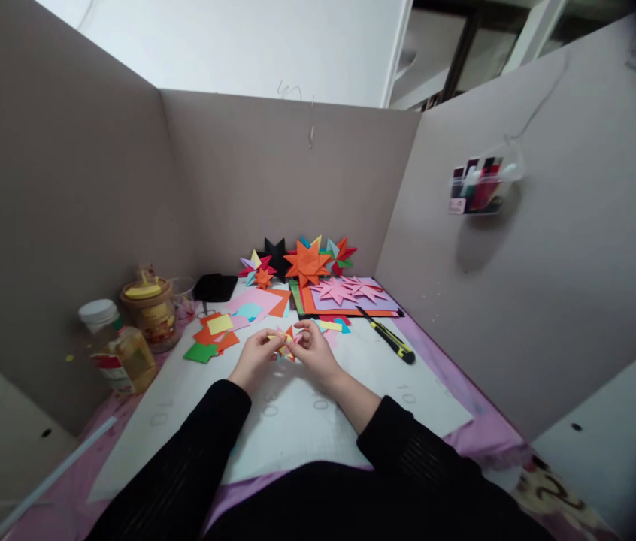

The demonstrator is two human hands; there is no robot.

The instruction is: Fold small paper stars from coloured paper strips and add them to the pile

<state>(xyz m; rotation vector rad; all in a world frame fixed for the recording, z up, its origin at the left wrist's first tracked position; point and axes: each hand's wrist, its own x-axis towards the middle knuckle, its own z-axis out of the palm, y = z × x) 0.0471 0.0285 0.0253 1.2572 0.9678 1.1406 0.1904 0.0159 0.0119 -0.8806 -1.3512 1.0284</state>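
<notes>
Between my two hands is a small multicoloured folded-paper star point(289, 343), with yellow, pink, orange and light blue points. My left hand point(257, 356) pinches its left side between thumb and fingers. On the other side, my right hand point(314, 352) grips the star too, thumb and fingers closed on its edge. The fingers cover part of the paper. Both hands are over the white sheet point(295, 443) on the table. Left of them lie loose paper pieces, among them a green one point(201, 352) and a yellow one point(219, 324).
Finished paper stars point(307, 263) lean against the back wall. Pink stars point(337, 290) lie on stacked coloured paper. A yellow-black utility knife point(389, 338) rests at right. A glue bottle point(120, 353) and a brown jar point(152, 312) stand at left. Grey panels enclose three sides.
</notes>
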